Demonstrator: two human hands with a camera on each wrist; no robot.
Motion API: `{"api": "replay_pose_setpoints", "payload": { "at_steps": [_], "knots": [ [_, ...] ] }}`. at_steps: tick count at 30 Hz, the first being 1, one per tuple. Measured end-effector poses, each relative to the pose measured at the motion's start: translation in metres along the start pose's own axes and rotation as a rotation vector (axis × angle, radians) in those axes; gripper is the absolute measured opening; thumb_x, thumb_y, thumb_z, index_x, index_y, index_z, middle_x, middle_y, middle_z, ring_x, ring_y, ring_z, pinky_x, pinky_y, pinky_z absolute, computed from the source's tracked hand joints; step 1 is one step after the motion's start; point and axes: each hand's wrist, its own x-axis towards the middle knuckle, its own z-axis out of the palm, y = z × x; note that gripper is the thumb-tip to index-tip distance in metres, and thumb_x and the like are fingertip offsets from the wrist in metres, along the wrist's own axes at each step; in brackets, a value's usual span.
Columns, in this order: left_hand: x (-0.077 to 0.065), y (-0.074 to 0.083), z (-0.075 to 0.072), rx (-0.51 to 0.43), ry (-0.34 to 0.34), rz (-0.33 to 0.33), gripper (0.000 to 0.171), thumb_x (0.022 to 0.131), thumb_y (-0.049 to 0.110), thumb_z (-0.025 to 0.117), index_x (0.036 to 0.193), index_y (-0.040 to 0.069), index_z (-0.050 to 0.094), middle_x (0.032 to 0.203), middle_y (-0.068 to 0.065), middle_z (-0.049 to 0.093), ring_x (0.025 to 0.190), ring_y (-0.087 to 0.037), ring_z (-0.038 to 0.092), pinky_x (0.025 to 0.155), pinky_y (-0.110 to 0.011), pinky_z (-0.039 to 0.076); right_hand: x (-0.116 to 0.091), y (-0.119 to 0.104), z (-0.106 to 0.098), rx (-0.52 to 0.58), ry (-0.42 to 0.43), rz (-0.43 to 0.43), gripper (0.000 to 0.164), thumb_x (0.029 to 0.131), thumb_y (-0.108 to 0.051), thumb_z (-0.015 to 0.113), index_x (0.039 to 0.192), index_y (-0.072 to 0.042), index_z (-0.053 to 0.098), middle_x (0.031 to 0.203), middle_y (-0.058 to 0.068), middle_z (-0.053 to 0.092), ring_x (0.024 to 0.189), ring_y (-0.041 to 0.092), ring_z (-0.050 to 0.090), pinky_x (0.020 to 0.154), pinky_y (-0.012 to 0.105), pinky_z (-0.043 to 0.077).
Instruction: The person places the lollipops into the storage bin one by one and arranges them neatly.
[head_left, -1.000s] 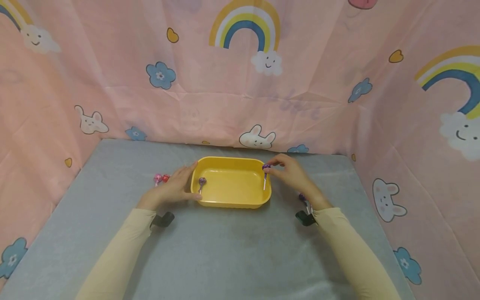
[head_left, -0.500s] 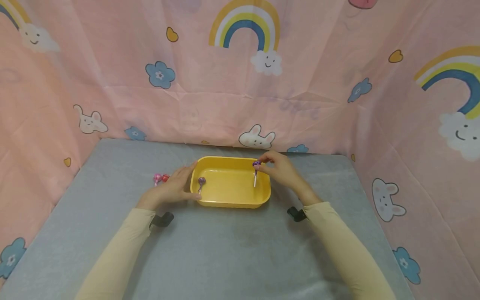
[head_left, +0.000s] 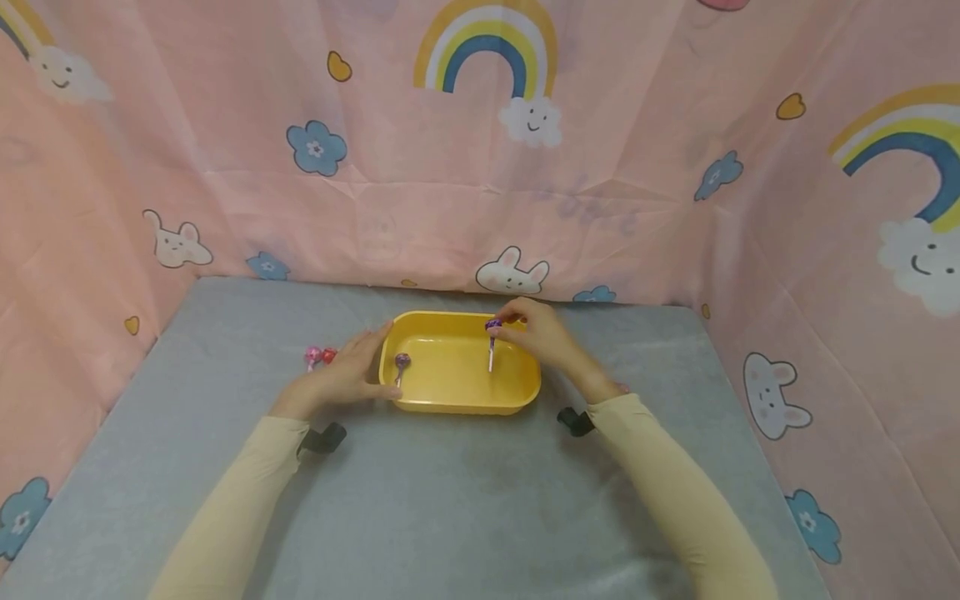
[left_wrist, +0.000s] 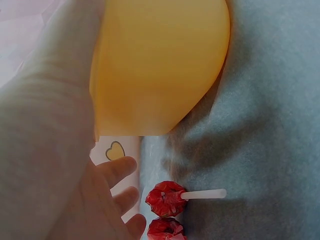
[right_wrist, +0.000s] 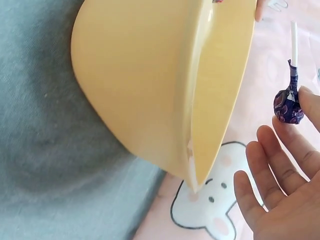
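A yellow plastic basin (head_left: pixel 457 408) stands on the grey table. One purple-wrapped lollipop (head_left: pixel 402 361) lies inside at its left end. Over the basin's right half, my right hand (head_left: pixel 536 333) pinches a second purple lollipop (right_wrist: pixel 288 105) by its candy head between thumb and forefinger. Its white stick points down in the head view, while the other fingers are spread. My left hand (head_left: pixel 337 373) rests against the basin's left end, thumb at the near side and fingers along the far side. Red lollipops (left_wrist: pixel 167 199) lie on the table beside the left hand.
A pink-wrapped lollipop (head_left: pixel 312 357) lies left of the left hand, beside a red one. Some small thing shows partly behind the right wrist. A pink curtain (head_left: pixel 360 225) with printed rainbows and rabbits hangs at the back and sides of the grey table (head_left: pixel 450 500).
My right hand has carried the purple lollipop leftward, from the basin's right rim to above its inside. The left hand has stayed on the basin's left end.
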Motion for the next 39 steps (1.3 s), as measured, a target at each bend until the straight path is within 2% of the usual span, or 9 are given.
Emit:
{"api": "replay_pose_setpoints", "payload": {
  "at_steps": [4, 17, 23, 31, 39],
  "knots": [
    [0.000, 0.000, 0.000, -0.001, -0.002, 0.005, 0.122, 0.076, 0.060, 0.077, 0.161, 0.020, -0.001, 0.168, -0.015, 0.010, 0.154, -0.042, 0.004, 0.121, -0.066, 0.017, 0.004, -0.004, 0.005, -0.005, -0.014, 0.007, 0.024, 0.091, -0.033, 0.072, 0.105, -0.013, 0.070, 0.109, 0.004, 0.067, 0.106, 0.025, 0.059, 0.103, 0.044, 0.050],
    [0.000, -0.001, 0.000, -0.006, -0.007, 0.004, 0.122, 0.077, 0.059, 0.077, 0.161, 0.019, -0.002, 0.167, -0.017, 0.010, 0.154, -0.043, 0.006, 0.121, -0.066, 0.017, 0.015, -0.012, 0.019, -0.008, -0.033, -0.051, 0.024, 0.091, -0.032, 0.072, 0.104, -0.013, 0.071, 0.106, 0.005, 0.069, 0.103, 0.023, 0.061, 0.101, 0.041, 0.051],
    [0.001, -0.002, 0.001, -0.002, 0.000, 0.016, 0.120, 0.079, 0.057, 0.076, 0.161, 0.019, -0.002, 0.167, -0.019, 0.010, 0.153, -0.044, 0.006, 0.120, -0.067, 0.016, 0.019, -0.017, 0.025, 0.001, -0.043, -0.045, 0.023, 0.090, -0.033, 0.072, 0.102, -0.014, 0.071, 0.105, 0.003, 0.068, 0.102, 0.023, 0.061, 0.098, 0.040, 0.052],
    [0.003, -0.001, 0.002, -0.003, 0.005, 0.022, 0.121, 0.077, 0.058, 0.077, 0.161, 0.019, -0.001, 0.167, -0.018, 0.012, 0.154, -0.043, 0.008, 0.121, -0.065, 0.017, 0.023, -0.024, 0.032, 0.016, -0.057, -0.049, 0.022, 0.091, -0.032, 0.072, 0.102, -0.013, 0.070, 0.104, 0.004, 0.068, 0.103, 0.025, 0.062, 0.100, 0.044, 0.052],
    [0.003, 0.000, 0.002, -0.008, 0.001, -0.004, 0.122, 0.076, 0.060, 0.077, 0.161, 0.021, -0.002, 0.167, -0.018, 0.010, 0.153, -0.043, 0.008, 0.120, -0.067, 0.019, 0.027, -0.029, 0.037, -0.014, -0.068, -0.038, 0.026, 0.091, -0.035, 0.071, 0.105, -0.013, 0.070, 0.105, 0.003, 0.069, 0.102, 0.020, 0.061, 0.095, 0.035, 0.054]
  ]
}}
